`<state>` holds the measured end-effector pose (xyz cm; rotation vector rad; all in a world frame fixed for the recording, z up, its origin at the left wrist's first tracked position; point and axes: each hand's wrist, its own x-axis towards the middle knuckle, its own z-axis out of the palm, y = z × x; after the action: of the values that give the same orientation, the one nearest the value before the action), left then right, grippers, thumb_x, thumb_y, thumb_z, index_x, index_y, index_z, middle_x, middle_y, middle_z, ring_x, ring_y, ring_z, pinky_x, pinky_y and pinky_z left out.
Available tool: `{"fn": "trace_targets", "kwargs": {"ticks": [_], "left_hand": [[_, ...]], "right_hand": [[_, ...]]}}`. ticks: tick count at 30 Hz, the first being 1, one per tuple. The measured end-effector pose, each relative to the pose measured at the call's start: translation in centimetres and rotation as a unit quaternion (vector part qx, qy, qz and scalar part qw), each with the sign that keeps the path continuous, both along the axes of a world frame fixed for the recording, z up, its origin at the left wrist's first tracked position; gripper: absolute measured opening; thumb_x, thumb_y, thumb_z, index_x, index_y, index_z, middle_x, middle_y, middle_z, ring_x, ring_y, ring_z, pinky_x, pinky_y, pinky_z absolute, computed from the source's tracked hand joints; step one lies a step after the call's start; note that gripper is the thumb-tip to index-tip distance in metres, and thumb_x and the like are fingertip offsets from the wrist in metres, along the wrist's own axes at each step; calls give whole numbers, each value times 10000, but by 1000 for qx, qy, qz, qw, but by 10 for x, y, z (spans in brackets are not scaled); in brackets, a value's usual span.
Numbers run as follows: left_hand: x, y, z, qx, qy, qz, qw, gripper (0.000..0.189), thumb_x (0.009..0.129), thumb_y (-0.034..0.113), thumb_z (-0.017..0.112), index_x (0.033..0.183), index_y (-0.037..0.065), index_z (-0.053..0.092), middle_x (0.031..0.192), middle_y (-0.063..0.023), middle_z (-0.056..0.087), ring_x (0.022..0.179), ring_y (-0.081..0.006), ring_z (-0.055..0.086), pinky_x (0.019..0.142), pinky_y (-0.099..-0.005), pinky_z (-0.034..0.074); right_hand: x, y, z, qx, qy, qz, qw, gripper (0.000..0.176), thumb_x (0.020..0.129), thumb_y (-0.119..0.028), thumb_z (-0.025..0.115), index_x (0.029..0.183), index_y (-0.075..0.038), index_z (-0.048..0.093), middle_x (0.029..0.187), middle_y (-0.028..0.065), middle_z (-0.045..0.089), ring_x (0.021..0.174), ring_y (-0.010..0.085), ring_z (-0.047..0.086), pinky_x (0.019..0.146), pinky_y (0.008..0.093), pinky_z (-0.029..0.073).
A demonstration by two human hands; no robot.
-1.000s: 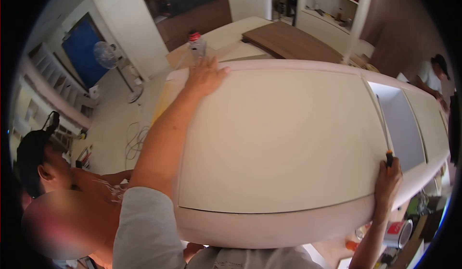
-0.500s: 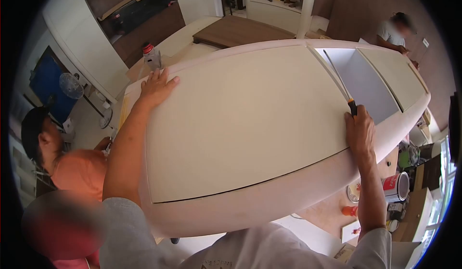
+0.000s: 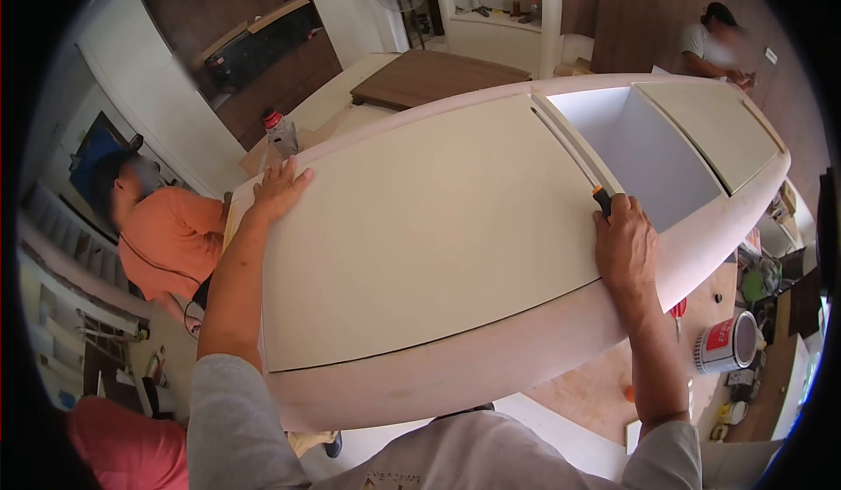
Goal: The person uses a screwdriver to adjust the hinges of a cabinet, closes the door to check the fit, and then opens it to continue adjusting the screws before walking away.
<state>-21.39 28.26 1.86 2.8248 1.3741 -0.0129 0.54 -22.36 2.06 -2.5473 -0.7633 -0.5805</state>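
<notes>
A large cabinet (image 3: 491, 359) with pale pink rounded sides lies in front of me, and a wide cream panel (image 3: 420, 227) covers most of its top. On the panel's far left edge, my left hand (image 3: 282, 190) rests flat with its fingers apart. My right hand (image 3: 627, 240) is closed around a screwdriver (image 3: 602, 199) with an orange and black handle. Its long thin shaft lies along the gap at the panel's right edge; the tip is hard to make out. Beside it is an open white compartment (image 3: 648, 140), then a smaller cream panel (image 3: 714, 126).
A clear bottle with a red cap (image 3: 279, 131) stands beyond my left hand. A paint can (image 3: 727, 343) sits at the lower right. A brown board (image 3: 438, 77) lies behind. People in orange (image 3: 175, 227) and red (image 3: 131, 442) are at left, another person (image 3: 714, 48) at far right.
My right hand and the screwdriver have moved left, and the shaft now lies lower along the panel's edge gap. The panel's right edge sits farther from the compartment. The person in orange has turned and moved.
</notes>
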Motion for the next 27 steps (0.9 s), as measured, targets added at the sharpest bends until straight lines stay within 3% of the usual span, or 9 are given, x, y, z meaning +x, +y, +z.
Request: {"fn": "trace_targets", "kwargs": {"ticks": [10, 13, 16, 19, 22, 25, 27], "left_hand": [[-3, 22, -11, 3, -15, -36, 999, 795, 927, 675, 315, 1538, 173, 236, 1593, -156, 200, 1478, -340, 156, 1147, -580, 150], [-11, 62, -21, -48, -56, -105, 992, 738, 947, 633, 310, 1523, 172, 281, 1594, -133, 215, 1478, -327, 164, 1161, -546, 155], [-38, 99, -30, 4, -92, -173, 981, 681, 958, 603, 306, 1496, 188, 349, 1571, -108, 290, 1450, -317, 258, 1155, -502, 214], [-50, 118, -31, -1, -108, -123, 987, 673, 943, 609, 337, 1452, 178, 427, 1505, -102, 411, 1377, -317, 392, 1117, -484, 292], [-51, 112, -20, -7, -110, -83, 990, 683, 915, 629, 385, 1406, 165, 486, 1418, -110, 512, 1307, -332, 472, 1072, -495, 341], [-48, 130, -23, -37, -111, -141, 983, 700, 896, 659, 397, 1357, 154, 545, 1369, -102, 556, 1280, -321, 495, 1056, -511, 344], [-47, 125, -21, -57, -124, -112, 984, 728, 870, 695, 414, 1324, 152, 580, 1341, -96, 580, 1272, -314, 502, 1043, -515, 345]], "right_hand": [[-4, 1, -5, 15, -47, -4, 999, 191, 833, -88, 673, 913, -6, 520, 926, 192, 631, 856, 403, 625, 737, 490, 489], [-25, 14, -4, -1, -48, 18, 999, 202, 829, -73, 677, 931, 8, 522, 929, 209, 624, 864, 412, 619, 736, 492, 486], [-68, 41, -3, 17, -34, 48, 998, 221, 825, -62, 683, 957, 24, 527, 955, 233, 624, 856, 430, 619, 735, 489, 490], [-113, 77, -12, 28, -35, 88, 995, 227, 826, -60, 682, 977, 27, 537, 956, 242, 629, 822, 438, 626, 728, 487, 496], [-162, 113, -7, 1, -16, 62, 998, 206, 837, -64, 671, 962, 22, 533, 918, 235, 630, 805, 433, 629, 714, 489, 496], [-187, 143, -13, -31, -32, 20, 999, 188, 853, -85, 656, 936, 15, 521, 887, 223, 629, 788, 430, 630, 694, 493, 492], [-194, 153, -17, -38, -47, -3, 998, 181, 864, -100, 646, 920, 10, 513, 873, 217, 627, 785, 428, 628, 687, 495, 488]]}}
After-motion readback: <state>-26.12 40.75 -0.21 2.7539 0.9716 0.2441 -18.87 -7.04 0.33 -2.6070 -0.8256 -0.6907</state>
